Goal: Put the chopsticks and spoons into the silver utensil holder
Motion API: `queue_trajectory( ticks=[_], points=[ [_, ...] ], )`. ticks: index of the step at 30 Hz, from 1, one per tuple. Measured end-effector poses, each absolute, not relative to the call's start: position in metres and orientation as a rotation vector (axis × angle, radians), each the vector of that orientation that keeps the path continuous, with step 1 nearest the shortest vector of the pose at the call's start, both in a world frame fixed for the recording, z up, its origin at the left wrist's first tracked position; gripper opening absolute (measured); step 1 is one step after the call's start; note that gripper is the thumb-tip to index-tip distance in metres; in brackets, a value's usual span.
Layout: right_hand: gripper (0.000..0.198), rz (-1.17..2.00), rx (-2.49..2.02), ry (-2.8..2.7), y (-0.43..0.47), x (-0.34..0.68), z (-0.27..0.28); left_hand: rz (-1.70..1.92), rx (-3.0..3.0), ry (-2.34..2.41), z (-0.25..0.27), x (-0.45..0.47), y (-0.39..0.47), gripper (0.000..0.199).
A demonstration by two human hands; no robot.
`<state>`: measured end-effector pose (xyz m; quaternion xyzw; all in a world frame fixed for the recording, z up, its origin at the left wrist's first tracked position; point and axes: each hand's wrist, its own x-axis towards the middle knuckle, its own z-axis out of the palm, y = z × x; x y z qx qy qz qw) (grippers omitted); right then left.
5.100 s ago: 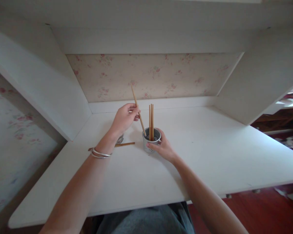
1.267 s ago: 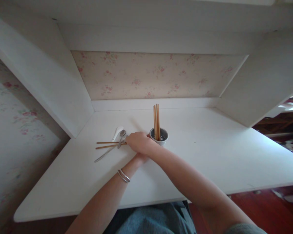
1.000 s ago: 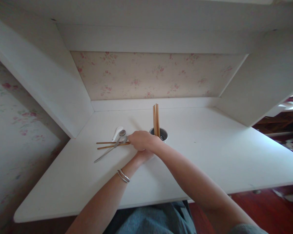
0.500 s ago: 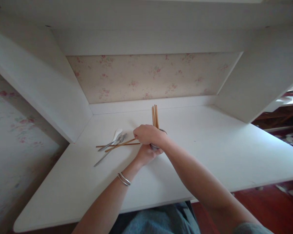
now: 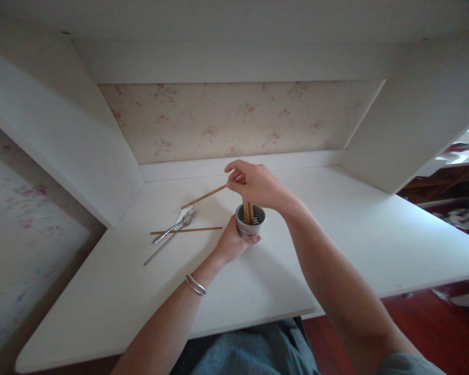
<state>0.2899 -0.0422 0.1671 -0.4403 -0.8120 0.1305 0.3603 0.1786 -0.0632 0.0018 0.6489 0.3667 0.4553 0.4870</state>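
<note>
My left hand (image 5: 236, 242) is wrapped round a grey metal utensil holder (image 5: 251, 229) with holes in its bottom, standing on the white desk. Several wooden chopsticks (image 5: 248, 213) stand upright in it, their tops hidden behind my right hand (image 5: 256, 183). Between the thumb and fingers of that hand is a single chopstick (image 5: 205, 198), raised and slanting down to the left. Another chopstick (image 5: 199, 230) lies on the desk left of the holder. It crosses two metal spoons (image 5: 185, 219), and a white spoon (image 5: 183, 212) is partly hidden behind them.
The white desk (image 5: 328, 234) has a side panel (image 5: 398, 120) at right and another (image 5: 70, 135) at left. A low ledge (image 5: 203, 165) and flowered wallpaper (image 5: 211, 125) close off the back. A shelf overhangs above. Red floor (image 5: 422, 333) shows beyond the front edge.
My right hand has risen from low over the holder, lifting one chopstick off the spoons. The holder's mouth now shows. My left hand stays on the holder.
</note>
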Motion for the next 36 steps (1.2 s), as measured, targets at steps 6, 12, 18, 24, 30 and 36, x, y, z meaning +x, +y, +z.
queue_trajectory(
  ticks=[6,12,18,24,30,36],
  points=[
    [0.036,0.621,-0.791,-1.441,-0.038,0.318,0.182,1.088,1.578,0.870,0.002,0.178,-0.063,0.072],
    [0.024,0.450,-0.774,-1.189,-0.029,0.346,0.189,1.075,1.570,0.858,0.000,0.178,-0.062,0.072],
    [0.031,0.340,-0.964,-1.265,-0.012,0.349,0.155,1.068,1.573,0.857,-0.001,0.180,-0.061,0.070],
    [0.028,0.416,-1.219,-1.410,-0.004,0.335,0.104,1.079,1.541,0.832,-0.002,0.181,-0.061,0.070],
    [0.028,0.445,-1.340,-1.511,-0.006,0.327,0.085,1.060,1.527,0.855,-0.002,0.181,-0.062,0.070],
    [0.029,0.407,-1.349,-1.599,-0.006,0.326,0.089,1.073,1.558,0.862,0.002,0.179,-0.064,0.071]
  ],
)
